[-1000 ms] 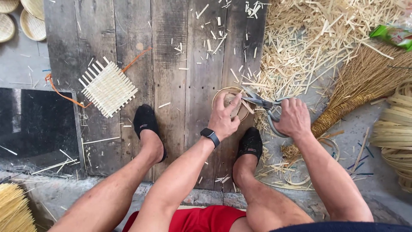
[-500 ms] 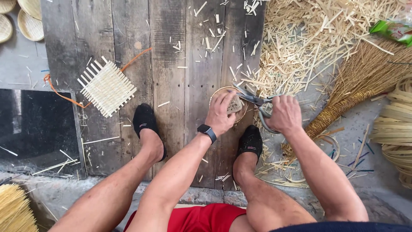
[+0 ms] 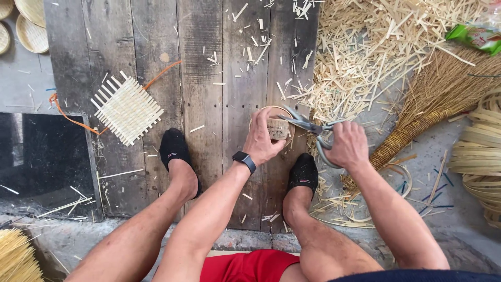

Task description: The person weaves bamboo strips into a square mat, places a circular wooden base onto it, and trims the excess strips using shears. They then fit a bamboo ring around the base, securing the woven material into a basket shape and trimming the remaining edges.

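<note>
Left hand (image 3: 263,138) holds a small round woven basket (image 3: 278,128), grip clenched on its rim, just above the wooden planks (image 3: 203,78) between the feet. Right hand (image 3: 347,146) grasps the handles of metal scissors (image 3: 310,128) (blades touching the basket's edge). A flat woven square (image 3: 127,107) lies well apart to the left; straw offcuts (image 3: 376,47) and a broom (image 3: 438,99) lie to the right.

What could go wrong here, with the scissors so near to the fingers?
The scissors in the right hand cut at the small woven piece that the left hand grips, so a slip might nick those fingers. Bamboo offcuts lie beside the feet, which wear only thin black shoes; splinters could prick.
</note>
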